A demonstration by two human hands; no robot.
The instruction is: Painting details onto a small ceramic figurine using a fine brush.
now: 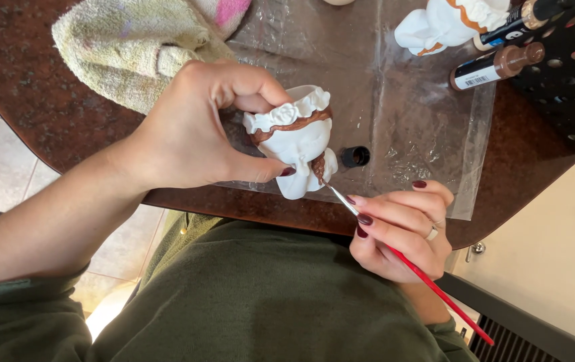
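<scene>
The left hand [190, 131] has its grip closed round a white figurine [294, 141] held above the near edge of the brown bench [46, 107], while the right hand [401, 228] pinches one red-handled brush [395, 251] whose tip touches it. Around lie one crumpled towel [126, 47], a clear plastic sheet [421, 127], a small black cap [355, 156], a second white figurine [445, 23], two paint bottles [498, 67] and one black rack [572, 80], none blocking the hands.

left arm: bare forearm comes in from lower left, wrist bent inward
left hand [197, 131]: fingers curled over the top, thumb pressed underneath, clamped in a firm pinch
right hand [401, 228]: lower right, palm turned down, fingers bunched in a pen-style pinch (ring on one finger)
right wrist: tucked close to body
nails: dark red, both hands
sleeves: green
</scene>
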